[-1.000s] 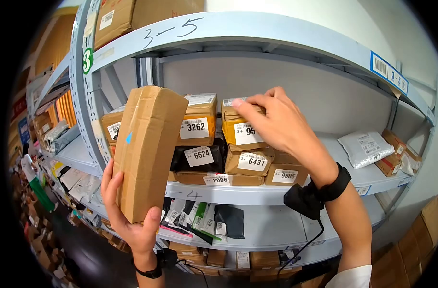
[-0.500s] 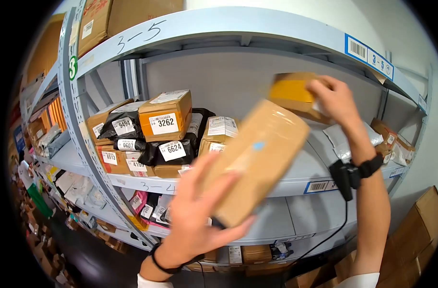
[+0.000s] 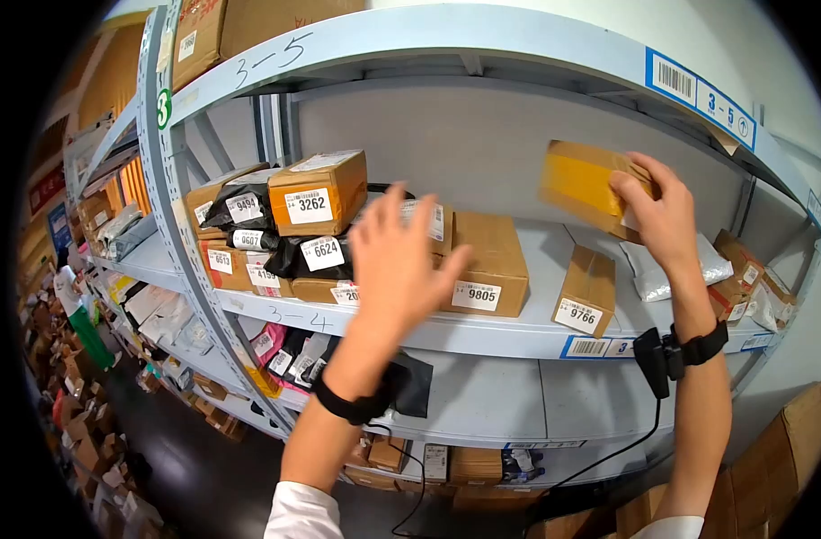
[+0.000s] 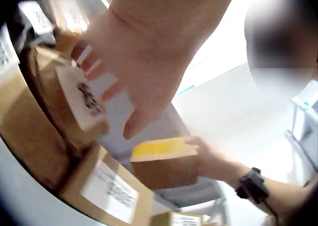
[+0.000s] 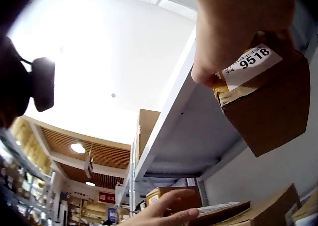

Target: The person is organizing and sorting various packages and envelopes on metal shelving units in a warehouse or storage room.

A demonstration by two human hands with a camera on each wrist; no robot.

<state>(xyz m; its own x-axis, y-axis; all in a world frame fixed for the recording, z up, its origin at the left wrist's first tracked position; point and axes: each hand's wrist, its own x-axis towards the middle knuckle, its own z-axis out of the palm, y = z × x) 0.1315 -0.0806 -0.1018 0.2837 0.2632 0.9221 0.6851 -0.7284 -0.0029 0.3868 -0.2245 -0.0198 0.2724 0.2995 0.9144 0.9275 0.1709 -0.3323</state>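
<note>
Right grip (image 3: 669, 211) was clamped on yellow-taped carton 9518 (image 3: 583, 184) | carton hung above the shelf (image 3: 547, 244), jutting leftward from that grip | left grip (image 3: 397, 265) hovered spread-fingered, well apart from it

Left hand (image 3: 394, 265) now empty
The long brown cardboard box (image 3: 590, 278) now lies on the pale metal shelf (image 3: 509, 331); right hand (image 3: 664, 207) now grips the lifted yellow-taped brown cardboard box (image 3: 578, 184).
</note>
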